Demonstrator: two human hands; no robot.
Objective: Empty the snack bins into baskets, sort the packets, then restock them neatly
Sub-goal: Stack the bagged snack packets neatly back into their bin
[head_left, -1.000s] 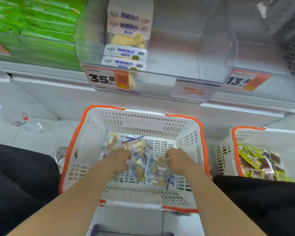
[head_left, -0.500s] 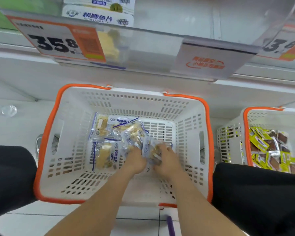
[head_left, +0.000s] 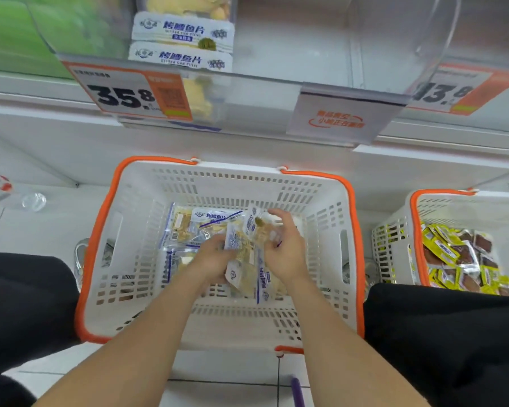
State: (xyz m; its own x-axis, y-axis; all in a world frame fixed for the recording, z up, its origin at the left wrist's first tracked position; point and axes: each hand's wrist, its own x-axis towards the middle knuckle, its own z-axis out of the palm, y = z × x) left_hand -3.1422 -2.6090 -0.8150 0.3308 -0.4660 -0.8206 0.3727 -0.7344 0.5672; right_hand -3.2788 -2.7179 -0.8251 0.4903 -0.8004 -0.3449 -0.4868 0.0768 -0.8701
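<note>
Left hand (head_left: 215,257) and right hand (head_left: 285,251) meet at frame centre inside the white slotted plastic basket with orange rim (head_left: 351,201). Both are curled round a loose bunch of clear-and-white grilled fish fillet packets (head_left: 243,251): left clasps the lower left side, right cups the upper right. The bunch is fanned and its edges are uneven. Spare flat packets (head_left: 185,227) of the same kind lie on the basket floor, just left of the hands.

Step is likely squaring a stack for restocking. To do it well:
- Turn labels one way.
- Tap the edges level on the basket floor.
- Squeeze lightly, since the film probably slips and the contents may crack.

Clear acrylic shelf bin (head_left: 306,54) at top centre already holds two stacked matching packets (head_left: 182,39); match their facing. Keep the stack out of the second white basket (head_left: 394,230) at right edge, which holds yellow and brown sachets (head_left: 459,254).
</note>
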